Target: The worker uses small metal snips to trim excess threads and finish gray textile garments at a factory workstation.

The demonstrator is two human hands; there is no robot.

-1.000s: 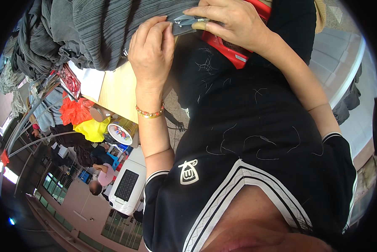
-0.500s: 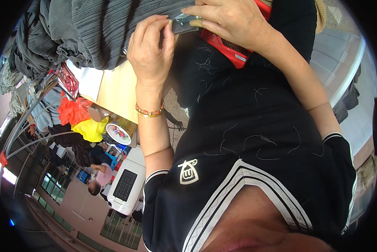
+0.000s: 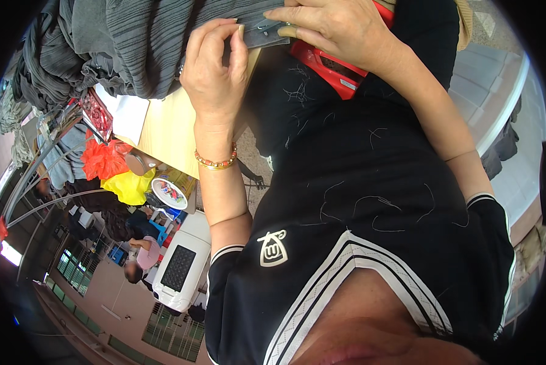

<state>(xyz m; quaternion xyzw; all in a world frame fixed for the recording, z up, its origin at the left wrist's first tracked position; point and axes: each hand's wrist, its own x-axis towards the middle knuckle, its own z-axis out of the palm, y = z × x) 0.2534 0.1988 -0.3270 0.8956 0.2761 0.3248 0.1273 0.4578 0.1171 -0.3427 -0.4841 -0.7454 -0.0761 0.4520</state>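
Dark grey ribbed cloth is spread at the top, its edge running beneath both hands. My left hand, with a beaded bracelet and a gold bangle on the wrist, is raised at the cloth's edge. Its thumb and forefinger are pinched together; what lies between them is too small to make out. Opposite it, my right hand reaches in with fingers bent and a yellowish cover on one digit. Between its fingertips shows a small dark metallic piece over the cloth, its kind unclear.
A light wooden tabletop carries the cloth. Past it are a red bag, a yellow bag and a round tub of small colourful items. A red plastic basket is by my lap; a translucent bin stands right.
My left hand has shifted slightly left, away from the right fingertips. The clear glint between the hands has gone and the dark metallic piece shows more plainly. My right hand has barely moved.
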